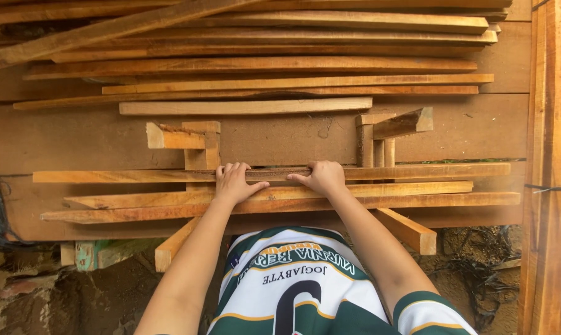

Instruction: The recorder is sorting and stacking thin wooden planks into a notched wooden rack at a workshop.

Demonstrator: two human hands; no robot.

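Wooden slats lie stacked across the bench before me. My left hand [236, 183] curls its fingers over the far edge of a long thin slat [107, 176], and just beside it my right hand [322, 177] grips the same slat, thumbs pointing inward.

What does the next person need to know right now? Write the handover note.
Left hand: fingers curled over the far edge of the top wooden slat, thumb on the slat below.
Right hand: gripping the same top slat, close beside the left.
Three long slats lie stacked across two wooden supports in front of the person.
A large pile of planks lies beyond.
Nothing lifted: the top slat rests on the stack. Any work on it is not visible.
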